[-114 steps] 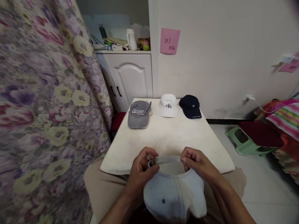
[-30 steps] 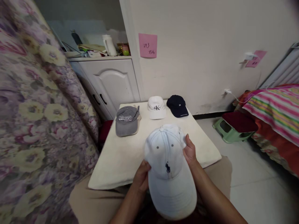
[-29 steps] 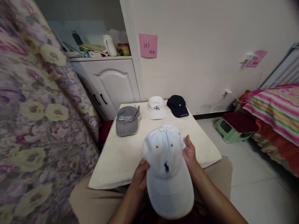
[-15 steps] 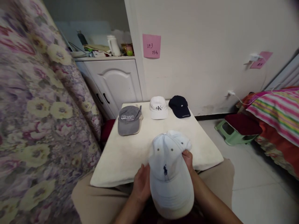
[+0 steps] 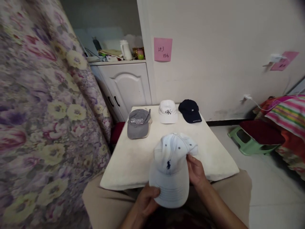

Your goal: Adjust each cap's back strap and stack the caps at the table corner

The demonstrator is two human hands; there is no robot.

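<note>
Head view: a pale blue cap (image 5: 171, 173) was held in both hands over the near edge of the surface (image 5: 128, 165), its brim (image 5: 170, 190) turned toward the person. The left edge of the brim was pinched by the left hand (image 5: 149, 198), its thumb (image 5: 155, 191) pressed on top. The crown (image 5: 172, 152) was gripped low on its right side by the right hand (image 5: 196, 171), whose grasp was partly hidden by the cap. Whether the surface was touched by the crown could not be told. Farther back, a grey cap (image 5: 138, 127), a white cap (image 5: 168, 112) and a navy cap (image 5: 190, 111) were set out on the surface, with the white one placed between the other two.
</note>
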